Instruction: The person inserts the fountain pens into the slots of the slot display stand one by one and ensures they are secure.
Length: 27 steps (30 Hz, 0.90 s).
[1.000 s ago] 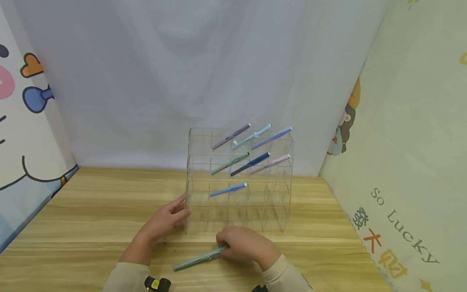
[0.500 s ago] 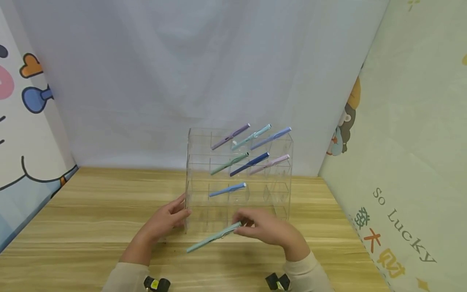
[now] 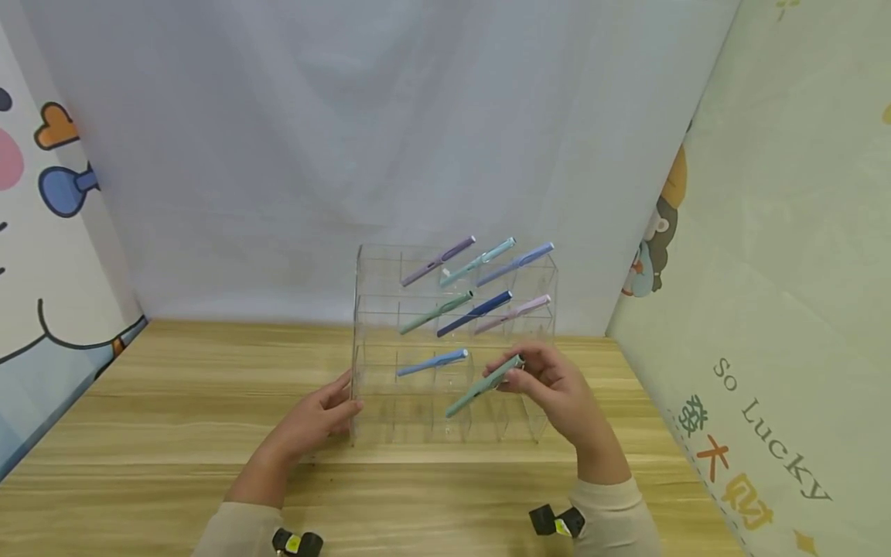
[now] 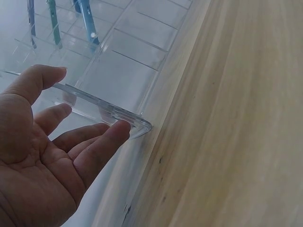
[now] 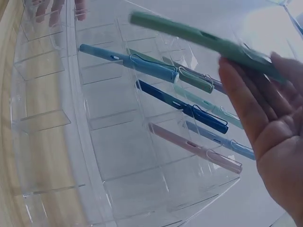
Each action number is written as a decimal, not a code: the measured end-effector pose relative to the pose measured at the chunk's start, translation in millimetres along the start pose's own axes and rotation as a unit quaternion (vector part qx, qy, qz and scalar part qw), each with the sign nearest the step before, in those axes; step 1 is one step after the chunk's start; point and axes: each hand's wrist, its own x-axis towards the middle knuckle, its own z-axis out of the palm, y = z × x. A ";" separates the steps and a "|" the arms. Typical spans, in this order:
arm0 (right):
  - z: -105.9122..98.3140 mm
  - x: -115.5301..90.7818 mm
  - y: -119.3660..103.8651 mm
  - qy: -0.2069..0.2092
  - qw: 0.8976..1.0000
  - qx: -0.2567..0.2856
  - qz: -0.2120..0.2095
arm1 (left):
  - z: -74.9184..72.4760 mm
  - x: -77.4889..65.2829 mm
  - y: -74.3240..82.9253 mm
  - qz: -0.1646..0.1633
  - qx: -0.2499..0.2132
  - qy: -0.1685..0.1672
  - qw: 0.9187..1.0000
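A clear acrylic pen rack (image 3: 379,312) with tiered compartments stands upright on the wooden table. My left hand (image 3: 312,423) holds its lower left side; in the left wrist view the thumb and fingers of the hand (image 4: 52,151) lie on either side of the panel edge. Between thumb and fingers, my right hand (image 3: 574,398) pinches a sage-green capped pen (image 3: 476,392), tilted, in front of the third tier. In that tier lies a light blue pen (image 3: 433,362). Above it rest a green pen (image 3: 436,313), a dark blue pen (image 3: 475,313) and a pink pen (image 3: 513,314).
The top tier bears a purple pen (image 3: 438,261), a pale turquoise pen (image 3: 479,261) and a periwinkle pen (image 3: 515,264). Behind the rack hangs a white curtain (image 3: 278,155). Printed panels border the wooden table (image 3: 209,387) on the left and right.
My right hand has lifted the sage-green pen from low over the table, up and rightward, to the front of the rack's third tier. The left hand keeps its place on the rack.
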 end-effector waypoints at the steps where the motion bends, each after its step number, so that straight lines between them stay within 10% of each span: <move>1: -1.3 0.1 0.7 0.027 1.000 -0.003 -0.010 | 0.0 0.3 -0.2 0.000 -0.001 -0.001 1.000; 12: -1.7 10.9 24.7 0.291 0.949 0.031 -0.116 | 0.2 1.9 -1.4 0.000 -0.002 0.000 1.000; 17: 4.2 15.9 38.9 0.318 0.936 0.028 -0.149 | 0.1 0.8 -1.0 0.000 0.005 0.003 1.000; 27: 18.6 16.8 59.7 0.319 0.942 -0.039 -0.101 | -0.2 0.3 -0.1 0.001 0.005 0.003 1.000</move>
